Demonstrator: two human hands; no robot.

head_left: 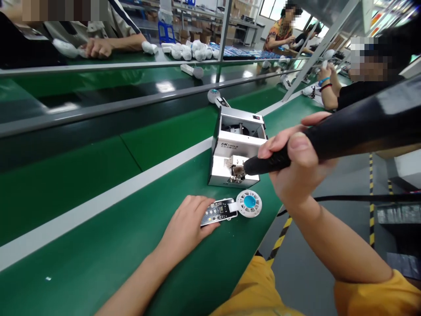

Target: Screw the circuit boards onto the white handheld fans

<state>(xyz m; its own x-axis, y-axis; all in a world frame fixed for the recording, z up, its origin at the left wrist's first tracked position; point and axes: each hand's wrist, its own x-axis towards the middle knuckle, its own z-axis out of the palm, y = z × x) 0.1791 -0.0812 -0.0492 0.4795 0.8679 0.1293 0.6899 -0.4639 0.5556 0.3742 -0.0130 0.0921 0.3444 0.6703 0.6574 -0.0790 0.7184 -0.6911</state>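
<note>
Right hand (296,166) closed tight around a black electric screwdriver (315,145), tip at the front opening of a silver screw feeder (237,131).
Left hand (186,224) open, lying on a circuit board (219,213) joined to a white round housing (249,203), both just near the feeder on a green conveyor belt (82,219).

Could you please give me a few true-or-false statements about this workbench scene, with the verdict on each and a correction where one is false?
1. The right hand grips a black electric screwdriver. True.
2. The screwdriver's tip reaches into the front of a white and silver 6K Tools screw feeder. True.
3. The left hand is also holding the screwdriver. False: the left hand rests on a circuit board.
4. The round white part with the blue centre is lying on the floor. False: the round white part lies beside the board on a green conveyor belt.
</note>
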